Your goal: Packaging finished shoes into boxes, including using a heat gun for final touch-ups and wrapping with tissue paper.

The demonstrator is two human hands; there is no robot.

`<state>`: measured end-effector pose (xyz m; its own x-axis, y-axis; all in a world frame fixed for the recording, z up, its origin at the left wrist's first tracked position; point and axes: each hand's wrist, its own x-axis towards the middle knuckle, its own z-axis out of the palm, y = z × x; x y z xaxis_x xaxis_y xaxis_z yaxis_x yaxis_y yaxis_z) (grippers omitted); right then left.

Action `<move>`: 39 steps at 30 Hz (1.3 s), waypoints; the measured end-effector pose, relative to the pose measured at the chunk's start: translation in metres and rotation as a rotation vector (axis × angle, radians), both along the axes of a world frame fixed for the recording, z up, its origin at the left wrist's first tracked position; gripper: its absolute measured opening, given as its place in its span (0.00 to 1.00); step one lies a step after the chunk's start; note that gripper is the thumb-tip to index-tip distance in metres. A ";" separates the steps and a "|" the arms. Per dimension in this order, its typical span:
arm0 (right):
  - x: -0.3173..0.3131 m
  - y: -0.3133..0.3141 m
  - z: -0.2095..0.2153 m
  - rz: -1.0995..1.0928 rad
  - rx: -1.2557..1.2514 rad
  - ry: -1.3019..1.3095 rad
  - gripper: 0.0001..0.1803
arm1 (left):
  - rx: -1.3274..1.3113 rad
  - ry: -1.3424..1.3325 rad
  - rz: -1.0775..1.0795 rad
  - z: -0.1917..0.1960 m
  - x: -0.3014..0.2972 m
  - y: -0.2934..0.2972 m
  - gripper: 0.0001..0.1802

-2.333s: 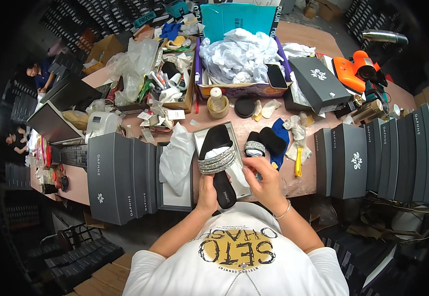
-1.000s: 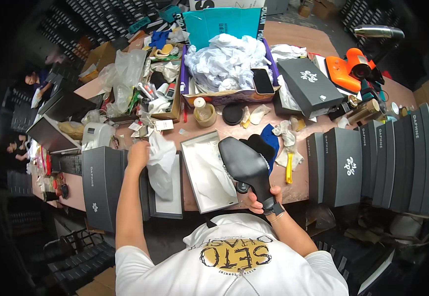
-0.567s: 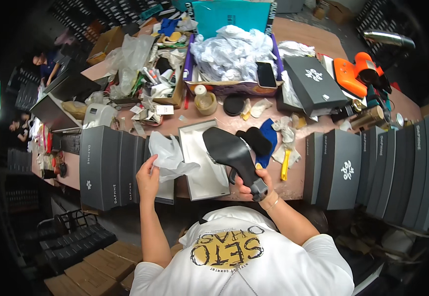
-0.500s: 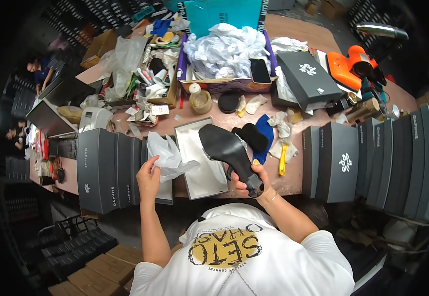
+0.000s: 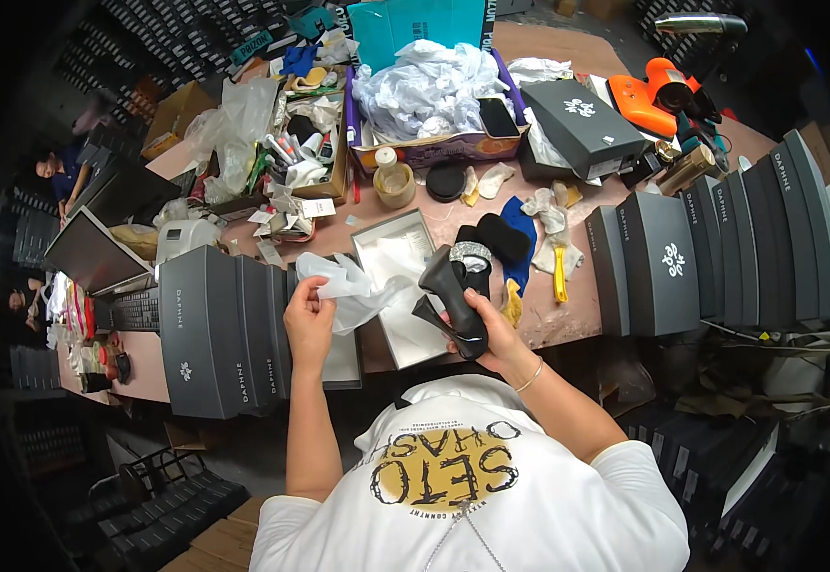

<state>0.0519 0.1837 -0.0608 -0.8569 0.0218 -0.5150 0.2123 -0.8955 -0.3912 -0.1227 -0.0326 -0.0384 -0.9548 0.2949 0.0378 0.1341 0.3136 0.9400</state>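
Holding one black high-heeled shoe, right grip; left grip pinching one thin translucent white sheet, partly over one open grey cardboard box. Shoe's rotated versus earlier.

Pale lettering marks grey shoeboxes; dark lettering, the white shirt.

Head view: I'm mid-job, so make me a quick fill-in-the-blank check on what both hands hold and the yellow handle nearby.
1. The left hand pinches a thin translucent sheet coloured ____.
2. The right hand grips a glossy heeled shoe coloured ____.
3. The slim yellow handle lies to the ____ of the flat blue fabric piece.

Missing words: white; black; right.
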 end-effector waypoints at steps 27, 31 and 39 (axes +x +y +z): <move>0.011 -0.005 0.014 -0.052 0.048 -0.021 0.21 | -0.157 0.075 -0.048 -0.009 0.018 0.027 0.07; 0.032 0.037 0.061 0.302 0.195 0.332 0.33 | -0.109 0.044 0.023 -0.017 0.006 0.038 0.09; -0.031 0.014 0.040 0.239 0.176 -0.145 0.21 | 0.014 0.022 -0.104 0.043 0.025 0.047 0.10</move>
